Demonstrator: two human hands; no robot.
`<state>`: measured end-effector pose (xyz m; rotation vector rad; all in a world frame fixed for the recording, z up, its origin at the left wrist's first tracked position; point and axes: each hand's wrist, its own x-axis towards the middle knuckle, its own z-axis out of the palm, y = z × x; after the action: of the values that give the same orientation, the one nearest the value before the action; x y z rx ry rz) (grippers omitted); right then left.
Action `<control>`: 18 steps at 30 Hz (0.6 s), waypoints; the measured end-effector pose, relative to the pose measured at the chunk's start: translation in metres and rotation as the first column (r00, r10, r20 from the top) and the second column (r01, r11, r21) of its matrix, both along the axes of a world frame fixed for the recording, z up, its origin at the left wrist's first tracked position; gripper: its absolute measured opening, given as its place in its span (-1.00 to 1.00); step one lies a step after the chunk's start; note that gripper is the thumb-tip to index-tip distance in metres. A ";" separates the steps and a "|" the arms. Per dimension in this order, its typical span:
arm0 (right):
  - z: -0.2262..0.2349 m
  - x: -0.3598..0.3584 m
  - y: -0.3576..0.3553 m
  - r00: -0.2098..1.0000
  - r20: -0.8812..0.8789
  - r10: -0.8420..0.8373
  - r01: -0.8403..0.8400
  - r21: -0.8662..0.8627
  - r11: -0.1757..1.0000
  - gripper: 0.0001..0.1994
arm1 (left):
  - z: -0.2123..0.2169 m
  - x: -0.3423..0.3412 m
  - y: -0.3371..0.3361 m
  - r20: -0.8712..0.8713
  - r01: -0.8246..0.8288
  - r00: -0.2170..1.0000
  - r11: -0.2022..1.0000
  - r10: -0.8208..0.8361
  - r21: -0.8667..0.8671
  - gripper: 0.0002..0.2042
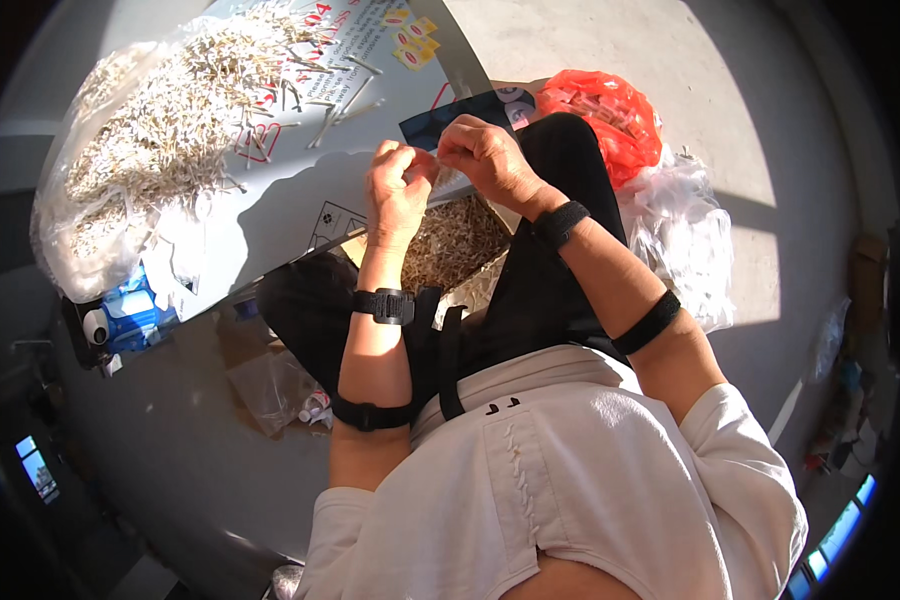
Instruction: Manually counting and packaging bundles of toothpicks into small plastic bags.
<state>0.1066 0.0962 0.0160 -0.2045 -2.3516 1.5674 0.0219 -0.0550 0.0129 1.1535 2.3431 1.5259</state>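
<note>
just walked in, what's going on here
A person has their left hand and right hand close together, fingers bent inward, near a box of what look like cotton swabs. Anything between the fingertips is too small to tell. A larger swab pile lies on the grey board to the left; a red bag is off to the right.

At the frame's upper left, a pile of sticks [175,130] lies on a tabletop [300,205], partly inside a clear bag [58,220]; small packets [414,42] lie to its right. At upper centre, the left hand [400,190] and right hand [490,162] sit above an open box [354,247] of sticks. Two more bags [678,230] lie further right, one below the other.
</note>
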 end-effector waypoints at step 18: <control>0.032 0.018 -0.009 0.970 -0.214 -0.114 0.140 0.110 0.984 -0.96 | 0.031 -0.006 -0.038 0.223 -0.181 0.960 0.983 0.168 0.039 -0.77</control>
<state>0.1247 0.0869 0.0480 -0.1525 -2.2180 1.3109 0.0155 -0.0935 0.0435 0.7584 2.3160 1.6918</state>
